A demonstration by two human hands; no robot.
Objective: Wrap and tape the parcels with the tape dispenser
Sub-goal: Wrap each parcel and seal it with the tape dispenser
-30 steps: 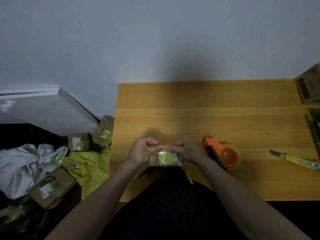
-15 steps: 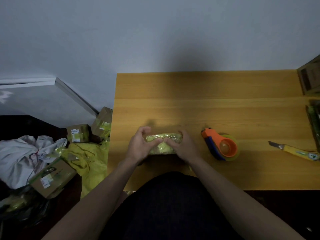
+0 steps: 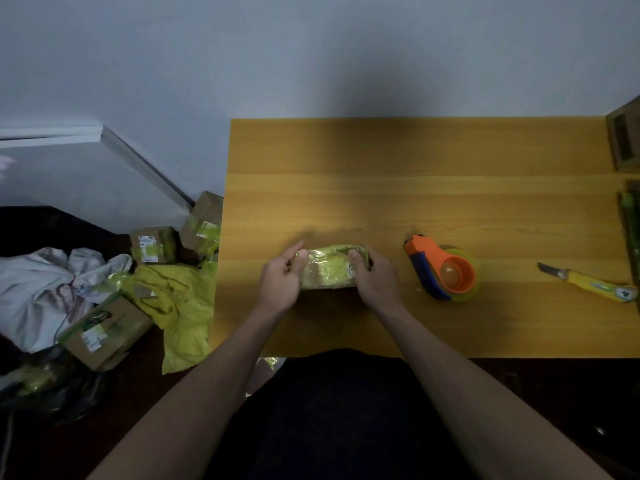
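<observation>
While both hands hold the small parcel (image 3: 327,270) near the front edge of the worktop (image 3: 415,188), each grip is curled round one end of it. The left hand (image 3: 282,277) has its thumb on top of the parcel's left end, with its fingers bent in close. The right hand (image 3: 375,277) wraps over the right end, with its thumb on the top too. The parcel is brown card with shiny yellow-green tape over it, and it sits on the worktop between the two hands. Just to the right of the right hand lies the orange and blue tape dispenser (image 3: 443,270), with nobody touching it. Further right, near the right edge, lies a yellow knife (image 3: 588,282) with its blade poking out. At the far right corner stands part of a brown box (image 3: 625,140). Down on the floor by the left edge lie more brown boxes (image 3: 104,332), yellow-green wrap (image 3: 180,306) and a white cloth (image 3: 45,289). I think the tape could crease or peel up if the thumbs let go too soon. To get the dispenser, the right hand may have to let go, and then the parcel could slide. A far reach could bump the knife's sharp blade.
</observation>
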